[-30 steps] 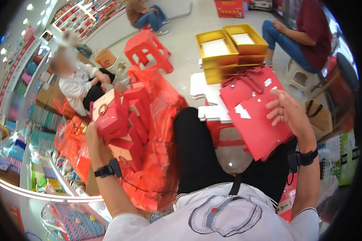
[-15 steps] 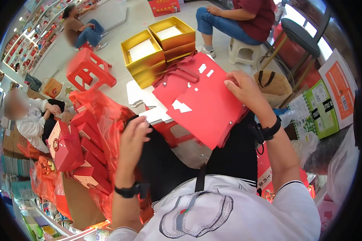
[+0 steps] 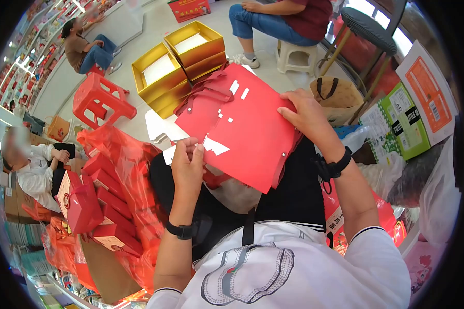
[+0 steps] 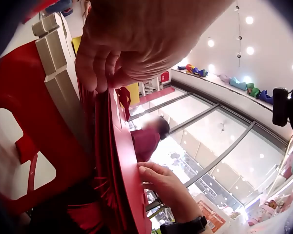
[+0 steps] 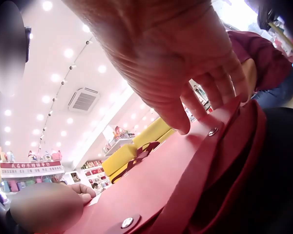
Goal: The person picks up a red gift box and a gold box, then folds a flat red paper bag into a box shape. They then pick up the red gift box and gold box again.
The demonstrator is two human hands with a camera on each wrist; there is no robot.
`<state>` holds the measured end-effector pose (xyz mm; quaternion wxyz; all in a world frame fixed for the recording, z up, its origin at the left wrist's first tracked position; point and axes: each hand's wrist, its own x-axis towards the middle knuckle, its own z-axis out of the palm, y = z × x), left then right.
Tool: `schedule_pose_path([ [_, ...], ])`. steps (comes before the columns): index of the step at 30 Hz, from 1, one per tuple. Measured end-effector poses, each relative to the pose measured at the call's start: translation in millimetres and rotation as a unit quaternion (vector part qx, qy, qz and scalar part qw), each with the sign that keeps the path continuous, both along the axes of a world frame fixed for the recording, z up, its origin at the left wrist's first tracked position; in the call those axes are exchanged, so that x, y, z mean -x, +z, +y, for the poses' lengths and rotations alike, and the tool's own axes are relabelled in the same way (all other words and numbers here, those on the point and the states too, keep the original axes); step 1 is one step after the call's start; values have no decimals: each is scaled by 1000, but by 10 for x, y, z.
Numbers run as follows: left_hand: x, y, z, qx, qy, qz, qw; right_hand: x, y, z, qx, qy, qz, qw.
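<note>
A stack of flat red gift bags (image 3: 242, 134) with dark red handles (image 3: 211, 90) and metal snaps lies slanted over my lap. My left hand (image 3: 187, 167) pinches the stack's near left edge; in the left wrist view its thumb and fingers (image 4: 107, 68) meet at the bag edges. With relaxed fingers, my right hand (image 3: 309, 116) rests on the right side of the top bag. The right wrist view shows its thumb (image 5: 178, 117) on the red face, near a snap (image 5: 213, 131). Bright white patches mark the top bag.
Stacked gold boxes (image 3: 160, 72) stand beyond the bags. Red gift boxes (image 3: 85, 206) lie on red plastic (image 3: 131, 170) at left, near a red stool (image 3: 100, 100). At right are a tan bag (image 3: 335, 100) and a green carton (image 3: 410, 123). Several people sit around.
My left hand has come from the red gift boxes across to the gift bags and now pinches their edge. My right hand has settled on the top bag. The head view has swung right.
</note>
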<state>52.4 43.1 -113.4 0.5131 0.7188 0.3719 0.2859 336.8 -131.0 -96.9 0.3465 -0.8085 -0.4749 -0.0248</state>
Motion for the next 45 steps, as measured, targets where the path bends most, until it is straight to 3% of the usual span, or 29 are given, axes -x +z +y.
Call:
schedule_pose_path([
  [2,-43,47,6,64,10,-29,997,31,9,19,-11,-4,-7,1000],
  [8,-219,-23,5,33,-7,-102,994,48,29,88,-32,-4,11,999],
  [11,-268,-78,51,-151,-23,-19,988,-10,28,96,-10,-13,19,1000],
  [14,-199,97,-11,-297,-23,74,952,-8,38,81,4,-19,33,999],
  [20,38,147,-119,-48,34,149,987,30,11,80,-10,-28,-47,998],
  [24,98,3,-160,177,-42,48,982,-12,40,110,17,-33,27,999],
  [30,-65,3,-233,133,-8,-9,991,-211,-67,108,-5,-11,94,996],
  [33,-149,107,-238,98,22,-37,994,-280,7,70,23,-38,226,973],
  [39,-239,11,-189,60,23,-72,995,-263,-3,27,1,-10,205,979],
  [41,-218,-88,-154,7,14,-73,997,-264,-73,26,-20,-12,190,982],
  [45,-232,63,-248,-116,9,-93,989,-231,-78,27,-42,-22,152,987],
])
